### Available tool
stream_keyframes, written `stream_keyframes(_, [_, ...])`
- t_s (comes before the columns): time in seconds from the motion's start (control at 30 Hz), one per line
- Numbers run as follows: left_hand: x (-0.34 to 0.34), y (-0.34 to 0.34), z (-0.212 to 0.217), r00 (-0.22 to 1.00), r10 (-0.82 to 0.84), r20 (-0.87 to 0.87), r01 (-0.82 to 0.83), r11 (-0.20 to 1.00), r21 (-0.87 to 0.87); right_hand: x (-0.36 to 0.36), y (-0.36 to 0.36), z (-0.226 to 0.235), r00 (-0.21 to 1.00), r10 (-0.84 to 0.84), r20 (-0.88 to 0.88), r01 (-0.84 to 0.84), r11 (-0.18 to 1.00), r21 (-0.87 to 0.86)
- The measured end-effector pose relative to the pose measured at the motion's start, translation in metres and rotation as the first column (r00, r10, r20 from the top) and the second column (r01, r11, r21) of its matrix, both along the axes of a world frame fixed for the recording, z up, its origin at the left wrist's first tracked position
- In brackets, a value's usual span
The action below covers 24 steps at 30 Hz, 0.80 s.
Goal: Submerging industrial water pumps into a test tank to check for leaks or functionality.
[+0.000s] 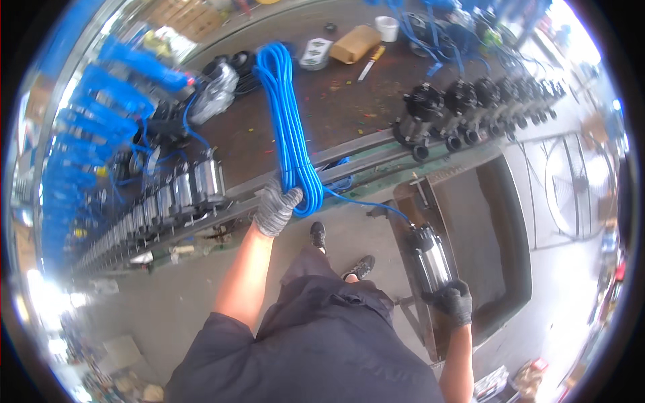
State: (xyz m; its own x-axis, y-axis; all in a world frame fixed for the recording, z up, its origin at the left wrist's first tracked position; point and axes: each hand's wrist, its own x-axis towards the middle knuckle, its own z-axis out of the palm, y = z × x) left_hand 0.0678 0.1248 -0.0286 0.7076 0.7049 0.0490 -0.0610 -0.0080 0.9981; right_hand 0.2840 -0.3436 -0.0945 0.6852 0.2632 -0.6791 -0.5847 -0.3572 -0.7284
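My left hand [275,207], in a grey knit glove, grips the near end of a long coil of blue cable [287,124] that lies stretched across the brown workbench [349,101]. One strand of the cable runs from the coil down to a shiny steel cylindrical pump body [430,255]. My right hand [453,301], in a dark glove, is closed around the lower end of that pump body, which lies in a dark metal trough [494,221] beside the bench.
A row of steel pump bodies [175,195] lines the bench edge at left, with blue cable coils [101,114] behind. Several black pump heads [463,107] stand at right. A cardboard box [355,43], a white cup [387,27] and a knife [371,62] lie at the back.
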Motion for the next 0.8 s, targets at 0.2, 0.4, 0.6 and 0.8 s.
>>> stream_keyframes(0.2, [-0.095, 0.023, 0.081, 0.936, 0.258, 0.238, -0.261, 0.965, -0.018, -0.035, 0.070, 0.052, 0.999, 0.006, -0.054, 0.005, 0.981, 0.193])
stream_keyframes(0.4, [-0.202, 0.068, 0.144, 0.915, 0.262, 0.307, -0.316, 0.938, 0.140, -0.094, 0.229, 0.046, 0.955, 0.291, 0.056, -0.294, 0.905, 0.309])
stream_keyframes(0.6, [-0.254, 0.099, 0.163, 0.869, 0.374, 0.323, -0.457, 0.858, 0.236, -0.184, 0.409, -0.006, 0.817, 0.458, -0.350, -0.092, 0.702, 0.706])
stream_keyframes(0.8, [-0.285, 0.120, 0.161, 0.853, 0.459, 0.247, -0.519, 0.793, 0.319, -0.263, 0.548, -0.056, 0.701, 0.493, -0.515, 0.016, 0.711, 0.703])
